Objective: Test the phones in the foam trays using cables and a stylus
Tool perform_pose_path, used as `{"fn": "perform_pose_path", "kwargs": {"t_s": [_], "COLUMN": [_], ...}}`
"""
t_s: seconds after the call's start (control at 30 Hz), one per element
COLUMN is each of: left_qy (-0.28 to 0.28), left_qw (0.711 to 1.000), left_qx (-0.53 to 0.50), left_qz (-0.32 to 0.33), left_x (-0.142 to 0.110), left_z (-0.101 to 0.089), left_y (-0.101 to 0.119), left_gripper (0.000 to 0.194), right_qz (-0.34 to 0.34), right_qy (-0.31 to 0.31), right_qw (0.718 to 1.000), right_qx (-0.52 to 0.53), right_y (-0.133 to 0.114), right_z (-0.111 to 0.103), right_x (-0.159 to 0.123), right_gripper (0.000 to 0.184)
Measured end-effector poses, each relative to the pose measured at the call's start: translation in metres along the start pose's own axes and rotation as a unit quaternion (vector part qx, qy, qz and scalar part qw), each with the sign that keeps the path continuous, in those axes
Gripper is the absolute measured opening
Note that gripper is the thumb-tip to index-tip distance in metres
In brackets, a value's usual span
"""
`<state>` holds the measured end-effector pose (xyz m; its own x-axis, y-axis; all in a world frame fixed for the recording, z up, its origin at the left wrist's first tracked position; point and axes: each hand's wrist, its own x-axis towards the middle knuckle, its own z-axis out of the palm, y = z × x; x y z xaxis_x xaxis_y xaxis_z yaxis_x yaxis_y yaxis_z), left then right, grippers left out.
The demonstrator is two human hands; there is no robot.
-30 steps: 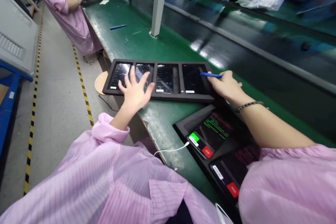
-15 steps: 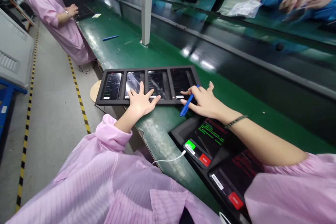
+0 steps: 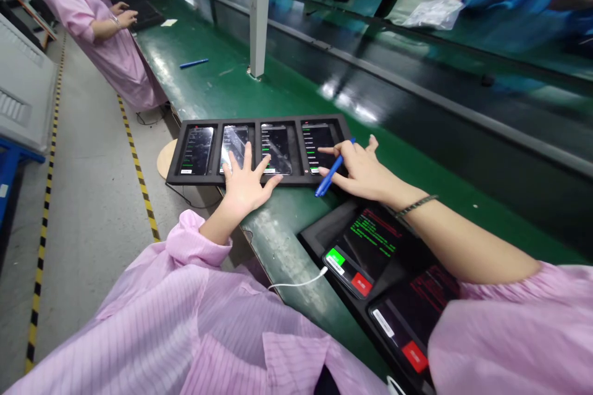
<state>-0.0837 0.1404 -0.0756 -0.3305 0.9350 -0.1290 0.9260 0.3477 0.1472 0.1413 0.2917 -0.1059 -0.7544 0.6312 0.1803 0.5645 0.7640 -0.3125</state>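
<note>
A black tray [image 3: 231, 182] with several slots lies across the green bench, a phone in each slot. My left hand [image 3: 245, 188] spreads its fingers over the second phone [image 3: 235, 136] and the edge of the third phone [image 3: 277, 142]. A blue pen [image 3: 330, 176] is held in my right hand [image 3: 364, 170]. Its index finger reaches onto the screen of the rightmost phone [image 3: 317, 136], which shows rows of text. On the left end is another phone [image 3: 199, 151]. Below my right arm, a phone with a green and a red button [image 3: 361, 253] sits in a second black tray [image 3: 319, 231].
A white cable [image 3: 296, 284] plugs into the nearer phone. Beside it lies another phone with a red button [image 3: 403, 327]. Farther off are a blue pen [image 3: 193, 63], a grey post [image 3: 259, 18] and a person in pink [image 3: 99, 31]. People in blue sleeves work across the bench.
The rightmost phone's screen has gone from dim to showing brighter white and green rows. My right index finger has shifted slightly up its screen; my left hand is nearly still.
</note>
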Motion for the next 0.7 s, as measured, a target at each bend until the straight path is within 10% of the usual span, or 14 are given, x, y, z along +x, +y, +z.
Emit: {"fn": "perform_pose_path", "kwargs": {"t_s": [0.3,0.7], "left_qy": [0.125,-0.009], "left_qw": [0.982,0.999], "left_qx": [-0.019,-0.030], "left_qz": [-0.141,-0.015], "left_x": [-0.006,0.035], "left_z": [-0.025,-0.002], "left_y": [-0.062,0.012], "left_gripper": [0.053,0.063], "right_qz": [0.030,0.043], "right_qy": [0.014,0.018], "right_qw": [0.998,0.998], "right_qx": [0.054,0.052], "right_y": [0.013,0.011], "right_z": [0.003,0.001], "right_x": [0.033,0.029], "right_gripper": [0.063,0.068]}}
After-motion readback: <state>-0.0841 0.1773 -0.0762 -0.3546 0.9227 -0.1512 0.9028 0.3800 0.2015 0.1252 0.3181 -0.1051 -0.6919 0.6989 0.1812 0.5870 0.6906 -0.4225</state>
